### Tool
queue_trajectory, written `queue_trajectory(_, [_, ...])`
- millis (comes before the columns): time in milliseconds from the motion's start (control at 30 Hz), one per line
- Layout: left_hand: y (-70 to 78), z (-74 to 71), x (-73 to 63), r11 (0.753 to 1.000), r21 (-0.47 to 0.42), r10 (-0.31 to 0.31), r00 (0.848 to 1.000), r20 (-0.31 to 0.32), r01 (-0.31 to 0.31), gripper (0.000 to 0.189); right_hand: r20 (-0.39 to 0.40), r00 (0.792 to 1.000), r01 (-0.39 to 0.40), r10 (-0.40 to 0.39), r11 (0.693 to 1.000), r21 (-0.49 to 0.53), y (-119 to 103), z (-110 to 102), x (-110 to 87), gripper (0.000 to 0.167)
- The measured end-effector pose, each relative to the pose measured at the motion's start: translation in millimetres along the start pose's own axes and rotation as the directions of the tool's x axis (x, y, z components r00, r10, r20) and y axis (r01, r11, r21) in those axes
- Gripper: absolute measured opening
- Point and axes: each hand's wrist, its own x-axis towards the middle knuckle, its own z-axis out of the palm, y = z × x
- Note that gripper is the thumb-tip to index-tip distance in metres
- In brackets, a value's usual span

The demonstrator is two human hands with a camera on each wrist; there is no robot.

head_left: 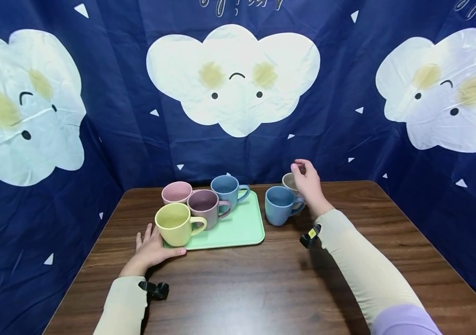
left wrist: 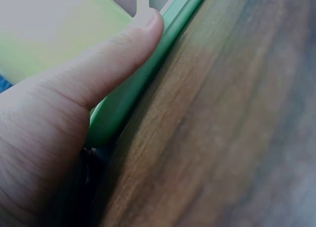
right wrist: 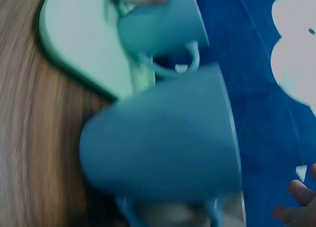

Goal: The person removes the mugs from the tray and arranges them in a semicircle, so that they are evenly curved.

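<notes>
One green tray (head_left: 244,232) lies on the table, bearing the yellow mug (head_left: 172,228) at its front left corner, the mauve mug (head_left: 204,211) just behind that, the pink mug (head_left: 177,191) at the back left and a blue mug (head_left: 224,191) at the back, all upright. The yellow, mauve and blue handles point right. The left hand (head_left: 152,249) is at the tray's front left corner, fingers spread beside the yellow mug; its thumb lies straight along the front rim, touching it, as the left wrist view also shows. Off the tray, just beside its right edge, stands the other blue mug (head_left: 278,211), with the beige mug (head_left: 288,184) behind it, partly hidden by the right hand (head_left: 308,184). That hand's fingers are loosely bent, a narrow gap between thumb and fingertips, and hold nothing; whether it touches the beige mug I cannot tell. Each wrist wears a black device (head_left: 156,290) at the cuff of a cream sleeve (head_left: 124,302). Under everything is the brown wooden table (head_left: 238,284); beyond it hangs a dark blue cloth (head_left: 338,139) printed with white clouds (head_left: 233,56).
</notes>
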Motion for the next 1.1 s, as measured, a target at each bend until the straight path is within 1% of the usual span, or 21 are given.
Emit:
queue_trajectory(167, [-2.8, -0.6, -2.8, 1.000, -0.007, 0.013, 1.000, -0.007, -0.013, 0.132, 0.040, 0.999, 0.020, -0.021, 1.000, 0.024, -18.1, 23.4, -5.4, 0.038])
queue_trajectory(300, [-0.9, -1.3, -5.1, 1.000, -0.010, 0.017, 1.000, -0.016, -0.018, 0.130, 0.078, 0.996, 0.032, -0.040, 0.995, 0.099, -30.8, 42.9, -7.8, 0.039])
queue_trajectory(400, [0.8, -0.1, -4.8, 1.000, -0.005, 0.021, 1.000, -0.018, -0.021, 0.129, 0.088, 0.995, 0.038, -0.052, 0.988, 0.153, -39.4, 57.7, -10.4, 0.038])
queue_trajectory(533, [2.0, 0.1, -3.3, 1.000, 0.002, 0.017, 1.000, -0.013, -0.017, 0.129, 0.107, 0.993, 0.038, -0.054, 0.988, 0.150, -48.4, 78.3, -14.9, 0.039])
queue_trajectory(633, [2.0, -2.1, -3.2, 1.000, -0.007, 0.016, 1.000, -0.019, -0.016, 0.130, 0.119, 0.992, 0.017, -0.035, 0.989, 0.150, -52.3, 94.6, -17.9, 0.039])
queue_trajectory(700, [0.6, -3.2, -4.3, 1.000, -0.012, 0.012, 1.000, -0.025, -0.012, 0.130, 0.125, 0.992, -0.003, -0.017, 0.987, 0.161, -52.8, 105.2, -19.8, 0.038])
queue_trajectory(867, [0.4, -5.4, -8.1, 1.000, -0.010, -0.001, 1.000, -0.011, 0.001, 0.130, 0.144, 0.989, -0.048, 0.022, 0.983, 0.178, -49.1, 126.1, -24.7, 0.040])
queue_trajectory(1100, [3.7, -4.2, -4.6, 1.000, 0.011, -0.006, 1.000, 0.010, 0.006, 0.129, 0.157, 0.986, -0.071, 0.052, 0.990, 0.121, -35.0, 143.2, -30.1, 0.041])
